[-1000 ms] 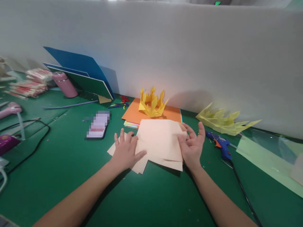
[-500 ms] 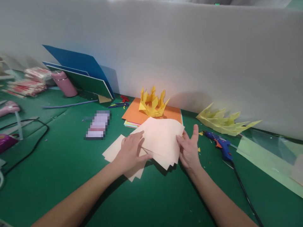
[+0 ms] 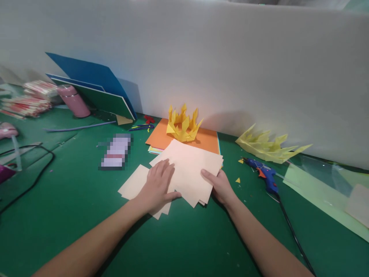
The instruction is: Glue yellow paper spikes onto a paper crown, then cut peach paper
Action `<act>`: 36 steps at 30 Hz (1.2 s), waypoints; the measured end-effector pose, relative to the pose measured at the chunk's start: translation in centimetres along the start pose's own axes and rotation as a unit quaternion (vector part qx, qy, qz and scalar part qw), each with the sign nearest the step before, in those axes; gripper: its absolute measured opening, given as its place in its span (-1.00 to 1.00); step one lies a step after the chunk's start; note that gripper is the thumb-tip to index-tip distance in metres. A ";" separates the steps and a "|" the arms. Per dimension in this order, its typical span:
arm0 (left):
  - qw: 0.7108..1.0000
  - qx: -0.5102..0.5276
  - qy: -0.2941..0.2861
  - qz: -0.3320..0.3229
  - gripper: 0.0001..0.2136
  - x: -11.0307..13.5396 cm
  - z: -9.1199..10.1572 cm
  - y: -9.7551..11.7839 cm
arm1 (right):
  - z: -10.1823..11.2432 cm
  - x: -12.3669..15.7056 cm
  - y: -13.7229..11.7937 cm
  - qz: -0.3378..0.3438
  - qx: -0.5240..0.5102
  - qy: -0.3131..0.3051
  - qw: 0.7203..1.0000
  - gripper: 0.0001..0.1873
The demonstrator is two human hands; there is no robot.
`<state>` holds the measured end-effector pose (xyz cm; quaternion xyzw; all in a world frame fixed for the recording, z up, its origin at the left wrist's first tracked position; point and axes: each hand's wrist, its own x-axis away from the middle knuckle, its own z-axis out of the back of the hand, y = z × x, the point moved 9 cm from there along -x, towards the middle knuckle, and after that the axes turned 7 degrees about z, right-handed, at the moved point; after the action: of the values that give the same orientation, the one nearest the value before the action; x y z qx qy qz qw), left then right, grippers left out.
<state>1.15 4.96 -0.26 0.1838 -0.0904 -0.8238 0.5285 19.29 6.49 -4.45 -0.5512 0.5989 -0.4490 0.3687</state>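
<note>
Several pale peach paper sheets (image 3: 188, 163) lie in front of me, fanned so their corners do not line up. My right hand (image 3: 220, 186) grips their right edge, thumb on top and fingers underneath. My left hand (image 3: 160, 184) rests flat across the left side of the sheets with its fingers stretched out. More pale sheets (image 3: 132, 181) stick out to the left, under and beside that hand. Just behind the sheets stands a yellow paper crown (image 3: 184, 132) on an orange paper stack (image 3: 210, 140).
A blue glue gun (image 3: 266, 177) with a black cord lies at right, near a pale yellow folded paper crown (image 3: 271, 146) and light green sheets (image 3: 317, 196). At left are a blurred-out phone (image 3: 117, 152), a pink bottle (image 3: 74, 100) and leaning blue boards (image 3: 83, 73).
My right thumb has come down onto the sheets, closing the hand on their edge. The top sheets, bent before, now lie flatter. My left hand stays on the paper.
</note>
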 end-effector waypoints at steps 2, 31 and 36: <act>1.000 0.006 0.008 0.000 -0.23 0.0 -0.1 -0.1 | 0.2 -0.2 0.0 0.001 -0.014 0.018 1.000 -0.51; 0.734 0.584 0.106 0.329 -0.27 -0.1 2.8 -5.4 | -0.3 0.1 -1.0 0.007 -0.030 -0.032 0.999 -0.55; 0.787 0.509 0.060 0.342 -0.51 -0.2 3.3 -6.5 | 0.2 0.0 -2.0 0.051 -0.035 -0.027 0.998 -0.42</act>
<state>-5.57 7.76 0.55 0.4327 -0.5218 -0.4104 0.6100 20.16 6.52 -2.66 -0.5444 0.6312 -0.3933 0.3879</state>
